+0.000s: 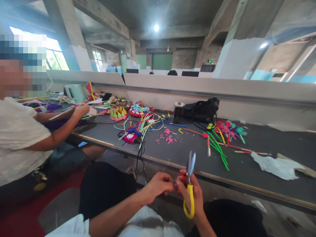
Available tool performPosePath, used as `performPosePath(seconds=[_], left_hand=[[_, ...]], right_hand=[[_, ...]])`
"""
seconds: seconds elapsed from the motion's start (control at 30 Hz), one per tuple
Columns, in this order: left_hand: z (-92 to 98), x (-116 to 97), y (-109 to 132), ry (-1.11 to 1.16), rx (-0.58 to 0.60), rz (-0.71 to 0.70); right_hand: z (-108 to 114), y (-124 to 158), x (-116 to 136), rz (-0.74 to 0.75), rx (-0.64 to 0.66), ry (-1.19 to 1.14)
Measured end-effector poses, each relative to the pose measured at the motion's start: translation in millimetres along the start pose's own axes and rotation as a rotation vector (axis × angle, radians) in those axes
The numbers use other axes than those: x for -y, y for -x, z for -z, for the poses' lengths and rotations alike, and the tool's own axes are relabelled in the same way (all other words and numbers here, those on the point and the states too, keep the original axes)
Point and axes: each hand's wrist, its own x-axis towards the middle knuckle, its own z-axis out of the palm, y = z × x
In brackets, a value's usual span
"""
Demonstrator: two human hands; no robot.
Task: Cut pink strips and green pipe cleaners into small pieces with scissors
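My right hand (pixel 197 192) is wrapped around a pair of scissors (pixel 190 200) with a yellow handle loop. Their blades point upward, slightly parted. Something red (pixel 182 183) shows at the thumb and fingers of this hand; whether it is part of the scissors or a separate piece I cannot tell. Just to the left, close to the right thumb, my left hand (pixel 160 185) has its fingers curled together in a pinch. What lies between those fingertips is hidden. Both hands are above my lap, in front of the table's edge.
Pink scraps (pixel 168 136) lie on the dark table (pixel 158 154). Green fuzzy stems (pixel 218 149) and colourful fuzzy flowers (pixel 228 130) are at right, near a white sheet (pixel 274 166). A black bag (pixel 201 110) stands behind. At left sits another person (pixel 22 141), hands raised.
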Motion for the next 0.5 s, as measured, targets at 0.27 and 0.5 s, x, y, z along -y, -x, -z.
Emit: performPosePath(seconds=[0.27, 0.5], left_hand=[[1.5, -4, 3, 0.079, 0.036, 0.008], [0.8, 9, -1, -0.345, -0.139, -0.240]], right_hand=[[2, 0, -6, -0.113, 0.125, -0.071], [4, -1, -8, -0.083, 0.092, 0.068]])
